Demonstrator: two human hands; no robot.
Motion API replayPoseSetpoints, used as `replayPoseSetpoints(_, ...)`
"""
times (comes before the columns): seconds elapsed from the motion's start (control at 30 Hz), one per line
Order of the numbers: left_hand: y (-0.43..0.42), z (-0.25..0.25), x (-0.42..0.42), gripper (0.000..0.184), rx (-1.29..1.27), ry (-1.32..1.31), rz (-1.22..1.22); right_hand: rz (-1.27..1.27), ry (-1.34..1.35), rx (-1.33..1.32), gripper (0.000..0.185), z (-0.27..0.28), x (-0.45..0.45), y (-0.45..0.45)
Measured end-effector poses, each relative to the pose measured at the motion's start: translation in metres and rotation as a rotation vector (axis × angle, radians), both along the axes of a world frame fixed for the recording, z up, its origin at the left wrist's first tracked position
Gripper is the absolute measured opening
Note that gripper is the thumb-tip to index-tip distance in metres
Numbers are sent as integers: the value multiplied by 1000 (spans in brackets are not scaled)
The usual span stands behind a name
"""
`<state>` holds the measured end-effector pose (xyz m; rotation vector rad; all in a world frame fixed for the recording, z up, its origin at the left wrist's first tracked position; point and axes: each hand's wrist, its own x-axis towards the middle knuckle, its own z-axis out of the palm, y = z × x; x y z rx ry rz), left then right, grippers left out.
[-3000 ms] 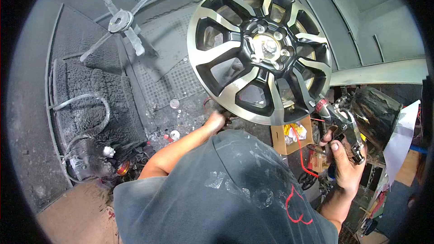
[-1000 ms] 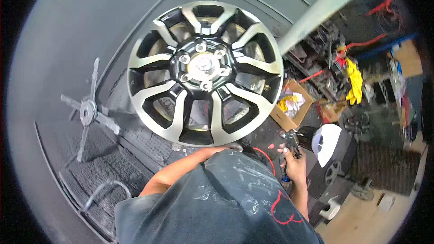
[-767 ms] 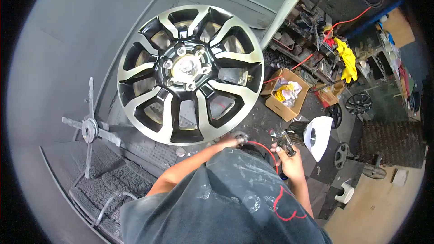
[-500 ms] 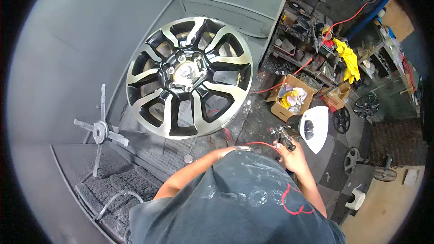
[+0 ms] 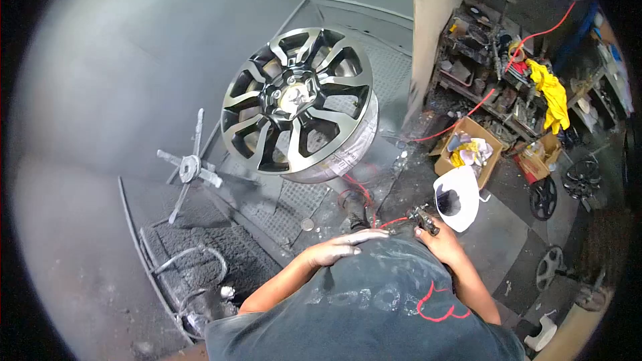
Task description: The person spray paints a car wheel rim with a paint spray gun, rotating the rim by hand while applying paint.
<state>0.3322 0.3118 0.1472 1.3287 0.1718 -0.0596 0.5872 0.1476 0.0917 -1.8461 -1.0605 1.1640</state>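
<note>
We've got the R hand (image 5: 441, 244) closed round the spray gun (image 5: 424, 220), just in front of the shirt (image 5: 361, 294) at its R side; the gun's underside is hidden. Our L hand (image 5: 338, 247) grips nothing: fingers extended, loosely spread, laid on the shirt front w/ greyish smears on the skin. The wheel (image 5: 346, 120) is up ahead, approx. centre, well apart from both hands, tilted w/ its black & bright-metal spokes facing us; printed paper (image 5: 354, 154) covers its side at lower R. What holds it up we can't tell. A red hose (image 5: 394, 222) runs nr the gun, w/ more red loops on the floor below the wheel. To the L of the wheel: a grey four-armed stand (image 5: 190, 168), then rough dark matting (image 5: 194, 254) w/ a curved pipe over it. Just R of the gun is a white sheet (image 5: 461, 210) w/ a dark opening; behind it, a cardbd box (image 5: 491, 170) w/ crumpled paper & yellow bits. Further R, a yellow cloth (image 5: 552, 93) hangs off the cluttered shelves (image 5: 488, 103), & dark wheel-like pcs (image 5: 543, 198) are nr the boxes.
</note>
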Motion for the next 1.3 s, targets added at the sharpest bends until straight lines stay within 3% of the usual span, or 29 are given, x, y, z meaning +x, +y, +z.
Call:
replayPoseSetpoints(0.13,-19,28,20,67,257,-110,-101,128,96,-46,49,-4,8,-6)
replayPoseSetpoints(0.23,-23,13,16,74,106,-30,-66,126,107,-70,49,-5,13,-12)
replayPoseSetpoints(0.27,-25,-1,11,70,31,54,-19,120,115,-48,48,-26,17,-17)
replayPoseSetpoints(0.3,-27,12,10,55,-60,234,92,111,124,-27,47,-38,19,-18)
replayPoseSetpoints(0.37,-28,-37,7,55,69,552,172,95,159,-19,46,-21,22,-17)
replayPoseSetpoints(0.4,-23,-62,5,55,73,553,173,73,191,-19,45,-10,23,-16)
replayPoseSetpoints(0.57,9,-121,32,46,775,592,45,82,150,42,43,12,29,-10)
replayPoseSetpoints(0.63,30,-130,56,45,878,502,91,116,184,28,44,24,33,-4)
replayPoseSetpoints(0.67,34,-131,66,42,772,485,209,107,253,-28,44,39,35,0)
replayPoseSetpoints(0.77,51,-127,86,40,678,358,265,93,333,-72,44,68,39,10)
replayPoseSetpoints(0.8,53,-102,90,37,653,407,239,92,380,-33,46,89,39,17)
replayPoseSetpoints(0.9,68,-135,68,36,494,258,245,62,467,101,43,136,36,33)
replayPoseSetpoints(0.97,83,-171,40,39,398,313,252,18,491,130,43,173,29,47)
replayPoseSetpoints(1.07,100,-150,-1,39,-66,566,474,33,399,118,52,225,21,75)
replayPoseSetpoints(1.13,112,-179,-39,40,-248,644,550,-43,415,150,57,250,6,101)
replayPoseSetpoints(1.17,121,-231,-64,41,-357,570,611,-46,402,155,56,261,0,116)
replayPoseSetpoints(1.2,130,-232,-69,42,-469,497,671,-45,387,154,55,269,-5,132)
replayPoseSetpoints(1.3,143,-228,-84,43,-480,433,742,-35,307,132,52,284,-15,173)
